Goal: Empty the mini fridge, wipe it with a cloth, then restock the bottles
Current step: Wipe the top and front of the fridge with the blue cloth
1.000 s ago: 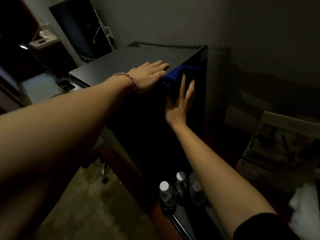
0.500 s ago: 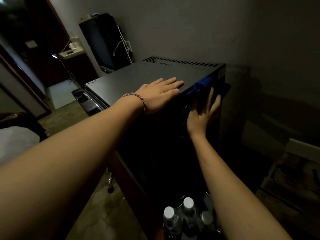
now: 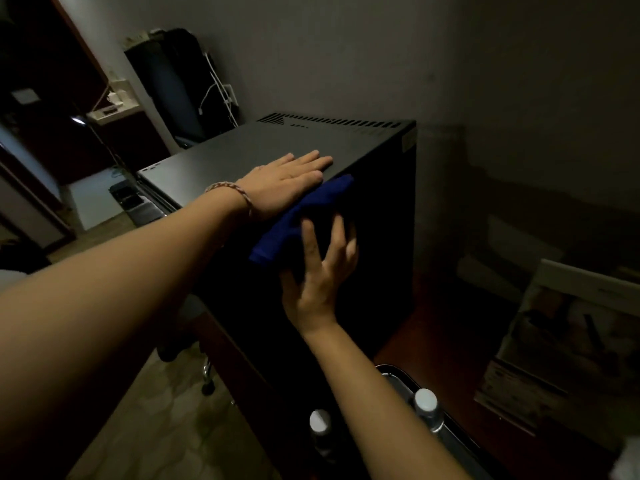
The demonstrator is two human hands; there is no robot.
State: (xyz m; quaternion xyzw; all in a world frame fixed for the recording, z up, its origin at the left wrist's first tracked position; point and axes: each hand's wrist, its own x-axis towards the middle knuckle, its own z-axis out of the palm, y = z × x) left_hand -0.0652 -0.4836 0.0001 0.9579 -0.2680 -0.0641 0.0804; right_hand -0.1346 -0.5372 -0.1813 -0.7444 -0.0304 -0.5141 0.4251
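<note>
A black mini fridge (image 3: 377,216) stands on a reddish-brown desk, seen from above. My left hand (image 3: 284,181) lies flat on the fridge's top near its right edge, fingers straight. My right hand (image 3: 320,268) presses a dark blue cloth (image 3: 294,223) against the fridge's dark side wall with spread fingers. Two white-capped water bottles (image 3: 426,407) stand in a metal tray (image 3: 394,372) on the desk below my right forearm.
The reddish-brown desk top (image 3: 436,348) runs right of the fridge to the grey wall. A light-coloured box (image 3: 568,344) leans at the far right. A dark bag and white cables (image 3: 214,95) stand behind the fridge. Tiled floor and a chair castor (image 3: 207,388) lie at lower left.
My right hand has slid the blue cloth down and towards me along the fridge's side, away from the back corner. My left hand stays flat on top.
</note>
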